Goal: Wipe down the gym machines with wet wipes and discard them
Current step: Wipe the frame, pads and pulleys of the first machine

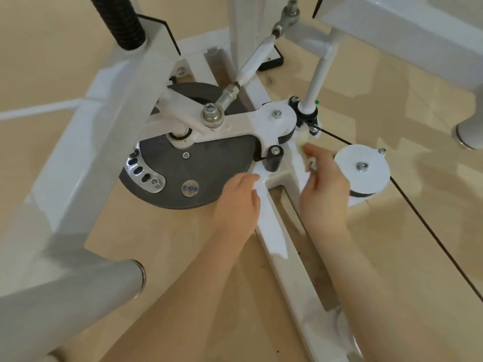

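Both forearms reach in from the bottom edge toward the white machine frame [271,231], low on the tan floor [183,257]. Nearest, a grey cylindrical post [65,291] lies left of the frame rail. Left hand [236,202] rests on the frame rail just left of its slot, fingers relaxed and straight, grip released, holding nothing. Right hand [324,189] is on the other side of the rail, grip clenched around a crumpled wet wipe [304,150], which sticks out past the fingertips and presses the frame just below the black pivot clamp [307,116]. Dark grey cam disc [198,173] sits left of the rail, touching distance from the left hand. White pulley [362,168] sits just right of the right hand, with a black cable [431,231] running off it. Farther along the frame: white linkage rod [251,66] slanting up, black ribbed handle [120,22] at far left.
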A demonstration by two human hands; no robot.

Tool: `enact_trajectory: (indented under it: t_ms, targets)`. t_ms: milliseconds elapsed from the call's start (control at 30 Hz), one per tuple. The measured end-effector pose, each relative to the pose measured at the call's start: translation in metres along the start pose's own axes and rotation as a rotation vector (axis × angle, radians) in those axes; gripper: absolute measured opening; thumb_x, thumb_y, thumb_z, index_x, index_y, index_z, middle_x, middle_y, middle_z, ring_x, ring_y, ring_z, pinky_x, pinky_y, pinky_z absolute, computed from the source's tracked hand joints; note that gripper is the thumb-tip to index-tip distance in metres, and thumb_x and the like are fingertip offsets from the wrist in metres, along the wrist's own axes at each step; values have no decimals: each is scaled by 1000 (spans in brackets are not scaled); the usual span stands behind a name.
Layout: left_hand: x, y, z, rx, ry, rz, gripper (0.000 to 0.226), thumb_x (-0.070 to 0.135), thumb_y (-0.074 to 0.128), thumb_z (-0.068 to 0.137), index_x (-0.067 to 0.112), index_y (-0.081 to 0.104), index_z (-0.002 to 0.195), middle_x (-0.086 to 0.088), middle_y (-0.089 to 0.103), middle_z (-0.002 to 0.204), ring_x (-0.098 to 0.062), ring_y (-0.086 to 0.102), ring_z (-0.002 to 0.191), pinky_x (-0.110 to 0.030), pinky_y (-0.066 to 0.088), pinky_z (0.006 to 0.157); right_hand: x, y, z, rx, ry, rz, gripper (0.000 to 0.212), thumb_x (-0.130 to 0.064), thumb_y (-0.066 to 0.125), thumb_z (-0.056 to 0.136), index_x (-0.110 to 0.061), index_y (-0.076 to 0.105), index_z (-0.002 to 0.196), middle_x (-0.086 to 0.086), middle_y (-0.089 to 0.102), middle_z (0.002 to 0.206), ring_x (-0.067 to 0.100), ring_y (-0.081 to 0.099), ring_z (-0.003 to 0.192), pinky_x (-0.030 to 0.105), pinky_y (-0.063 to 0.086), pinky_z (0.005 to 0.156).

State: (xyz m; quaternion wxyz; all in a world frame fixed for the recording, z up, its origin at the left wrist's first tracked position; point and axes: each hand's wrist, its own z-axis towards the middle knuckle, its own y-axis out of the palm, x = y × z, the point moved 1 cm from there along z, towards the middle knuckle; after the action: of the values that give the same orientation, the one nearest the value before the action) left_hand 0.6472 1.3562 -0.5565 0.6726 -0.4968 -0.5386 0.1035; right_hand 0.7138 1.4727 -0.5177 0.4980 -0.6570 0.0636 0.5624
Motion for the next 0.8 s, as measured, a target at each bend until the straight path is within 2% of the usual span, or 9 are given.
enact_trajectory:
  t_ms: [67,167,300,367,433,533,633,700,800]
  targets:
    - [-17,-14,2,137,-54,49,41,5,52,88,5,50,129,-11,47,135,-26,40,126,-33,34,103,-16,31,-9,-105,-130,51,45,3,34,84,-3,55,124,9,61,111,18,56,98,8,32,77]
    - [-40,-23,0,126,-288,180,71,29,62,87,4,26,144,-12,21,152,-26,16,141,-35,18,112,-21,64,-5,-206,-200,-22,62,-24,17,80,-5,53,126,12,54,129,27,53,111,21,34,85]
    - [-57,-20,-10,155,-472,202,101,51,63,80,2,6,148,-17,-5,156,-30,-3,144,-34,4,115,-22,95,17,-231,-219,-103,46,2,34,88,-2,48,132,13,44,141,27,43,126,23,32,98]
    - [-62,-19,-11,175,-485,190,105,52,64,78,1,4,148,-18,-8,155,-31,-4,144,-35,4,115,-15,115,25,-366,-314,-242,49,3,36,93,-3,36,141,13,32,150,27,30,137,28,21,110]
    - [-65,-20,-12,217,-456,174,105,47,69,76,2,6,148,-17,-7,155,-32,0,144,-35,5,115,-4,130,24,-457,-409,-397,49,-11,33,98,-3,27,146,13,23,154,27,20,143,35,8,118]
    - [-68,-21,-13,280,-427,131,104,36,74,74,5,8,148,-14,-5,156,-33,6,143,-35,10,114,0,136,24,-531,-434,-510,53,-31,22,101,-7,16,148,8,12,157,21,8,145,33,-3,116]
    - [-70,-19,-13,290,-429,91,103,31,75,75,6,7,149,-12,-5,156,-32,7,143,-35,12,114,-7,133,16,-672,-632,-532,57,-33,18,97,-8,16,148,7,10,157,19,8,145,28,-3,115]
    - [-72,-19,-12,297,-433,72,101,24,73,77,6,5,149,-11,-7,156,-31,7,143,-34,13,114,-9,134,5,-783,-777,-507,52,-27,28,100,-8,19,148,7,15,156,19,13,145,25,-2,112]
    - [-73,-20,-14,288,-410,68,104,25,75,75,4,4,148,-13,-7,156,-31,7,143,-32,10,114,-6,135,4,-847,-847,-503,50,-24,36,92,0,46,135,16,45,141,30,44,130,39,25,108]
